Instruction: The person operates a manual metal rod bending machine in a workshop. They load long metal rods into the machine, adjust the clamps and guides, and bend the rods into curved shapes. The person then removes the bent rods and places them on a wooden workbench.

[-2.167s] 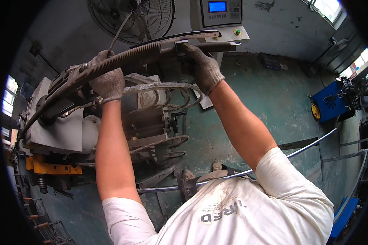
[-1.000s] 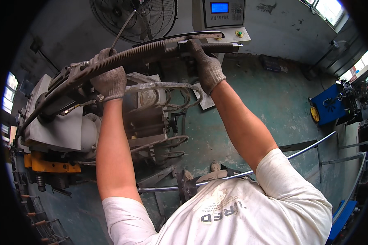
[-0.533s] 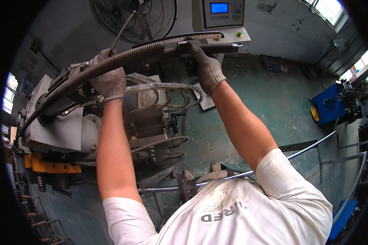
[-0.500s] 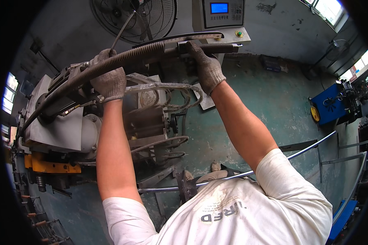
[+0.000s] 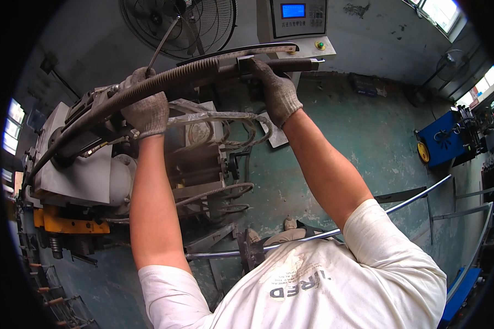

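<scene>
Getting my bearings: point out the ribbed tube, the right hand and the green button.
Ribbed tube (image 5: 173, 79), head view: middle of its ribbed side.
Right hand (image 5: 277, 93), head view: gloved back.
Green button (image 5: 320, 45), head view: its cap.

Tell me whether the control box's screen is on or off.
On: the screen glows blue on the control box, beyond the right hand.

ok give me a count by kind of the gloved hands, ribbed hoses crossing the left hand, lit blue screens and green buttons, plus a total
Gloved hands, left hand and right hand: 2
Ribbed hose crossing the left hand: 1
Lit blue screen: 1
Green button: 1
Total: 5
</scene>
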Demonstrator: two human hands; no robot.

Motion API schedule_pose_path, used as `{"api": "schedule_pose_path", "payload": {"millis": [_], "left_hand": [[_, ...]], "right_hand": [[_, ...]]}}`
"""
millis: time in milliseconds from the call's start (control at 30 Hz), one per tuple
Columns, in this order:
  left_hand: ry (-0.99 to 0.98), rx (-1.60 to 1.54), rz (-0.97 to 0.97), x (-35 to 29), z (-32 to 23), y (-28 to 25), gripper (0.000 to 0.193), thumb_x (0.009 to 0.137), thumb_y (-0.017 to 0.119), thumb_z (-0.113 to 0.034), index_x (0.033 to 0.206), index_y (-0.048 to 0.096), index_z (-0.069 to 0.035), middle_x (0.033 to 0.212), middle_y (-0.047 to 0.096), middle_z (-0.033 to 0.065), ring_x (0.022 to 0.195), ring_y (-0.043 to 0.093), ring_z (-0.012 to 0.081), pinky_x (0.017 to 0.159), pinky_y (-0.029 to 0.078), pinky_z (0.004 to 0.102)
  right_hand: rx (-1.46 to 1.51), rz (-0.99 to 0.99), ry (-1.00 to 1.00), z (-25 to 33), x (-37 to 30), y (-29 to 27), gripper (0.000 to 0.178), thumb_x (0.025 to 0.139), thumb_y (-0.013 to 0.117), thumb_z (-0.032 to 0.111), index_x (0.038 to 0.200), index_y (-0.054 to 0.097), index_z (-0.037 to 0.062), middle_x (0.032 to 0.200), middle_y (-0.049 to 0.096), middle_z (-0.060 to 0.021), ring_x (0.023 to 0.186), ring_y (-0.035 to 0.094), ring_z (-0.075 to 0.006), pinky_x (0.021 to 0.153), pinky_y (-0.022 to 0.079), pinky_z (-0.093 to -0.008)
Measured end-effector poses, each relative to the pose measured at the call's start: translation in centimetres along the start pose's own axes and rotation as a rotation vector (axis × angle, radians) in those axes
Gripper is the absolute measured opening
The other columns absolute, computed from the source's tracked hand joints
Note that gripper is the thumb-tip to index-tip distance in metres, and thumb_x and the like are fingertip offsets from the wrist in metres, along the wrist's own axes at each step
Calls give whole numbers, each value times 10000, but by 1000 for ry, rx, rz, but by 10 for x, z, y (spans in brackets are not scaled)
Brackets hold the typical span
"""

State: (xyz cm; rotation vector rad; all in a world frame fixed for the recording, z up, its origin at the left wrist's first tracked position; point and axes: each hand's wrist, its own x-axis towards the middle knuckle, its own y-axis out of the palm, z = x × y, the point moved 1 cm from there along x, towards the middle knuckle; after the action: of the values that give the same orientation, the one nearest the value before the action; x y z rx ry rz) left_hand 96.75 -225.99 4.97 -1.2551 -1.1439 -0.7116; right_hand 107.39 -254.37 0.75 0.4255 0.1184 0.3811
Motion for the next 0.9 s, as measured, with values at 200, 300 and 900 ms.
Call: {"api": "schedule_pose_path", "payload": {"millis": [200, 300, 900], "left_hand": [[-18, -9, 0, -1, 0, 0, 110, 1018, 742, -216, 1033, 797, -121, 990, 764, 79, 1029, 716, 332, 948, 569, 486], [-28, -26, 2, -2, -1, -1, 112, 1019, 741, -215, 1031, 796, -118, 992, 764, 78, 1032, 716, 335, 958, 568, 488], [9, -424, 41, -48, -42, -66, 201, 973, 740, -36, 1139, 835, -95, 989, 725, 161, 1033, 687, 395, 988, 536, 529]], "right_hand": [[33, 1, -1, 0, -2, 1, 524, 994, 862, 521, 1291, 813, 91, 1059, 783, -16, 917, 698, -130, 828, 548, -311], [46, -2, 5, 1, -3, 3, 538, 985, 872, 526, 1282, 813, 82, 1060, 783, -17, 911, 701, -128, 824, 553, -312], [-389, 93, -122, 7, -101, -7, 572, 989, 896, 425, 1297, 775, -41, 1141, 830, -140, 1101, 762, -209, 957, 620, -337]]}}
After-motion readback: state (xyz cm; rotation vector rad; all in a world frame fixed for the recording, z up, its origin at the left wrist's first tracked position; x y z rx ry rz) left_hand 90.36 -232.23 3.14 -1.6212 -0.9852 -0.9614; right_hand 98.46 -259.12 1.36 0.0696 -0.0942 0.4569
